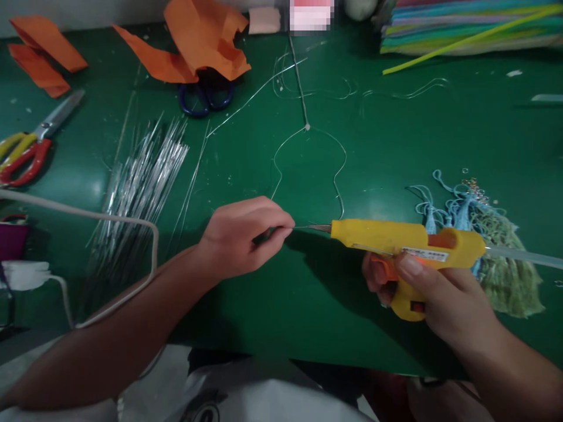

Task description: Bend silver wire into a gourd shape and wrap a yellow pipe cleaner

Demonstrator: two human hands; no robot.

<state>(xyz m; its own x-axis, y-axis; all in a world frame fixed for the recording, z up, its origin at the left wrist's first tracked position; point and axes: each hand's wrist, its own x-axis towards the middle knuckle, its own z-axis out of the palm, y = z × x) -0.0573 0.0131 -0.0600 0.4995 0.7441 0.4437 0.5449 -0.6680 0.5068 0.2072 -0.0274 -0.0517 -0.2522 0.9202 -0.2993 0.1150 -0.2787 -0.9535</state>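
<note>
My right hand (433, 293) grips a yellow hot glue gun (396, 237) by its handle, a finger on the orange trigger. A clear glue stick (523, 256) juts from its back. The nozzle points left at a thin wire end pinched in my left hand (244, 237), fingers closed. That wire belongs to a bent wire frame (308, 161) lying on the green table (281, 310), shaped like a loop with a knot at its top.
A bundle of silver wires (136, 187) lies to the left, crossed by a white cord (109, 220). Red-and-yellow scissors (30, 149), blue scissors (206, 94), orange paper scraps (206, 35), coloured paper sheets (466, 26) and blue-green tassels (484, 228) surround the work spot.
</note>
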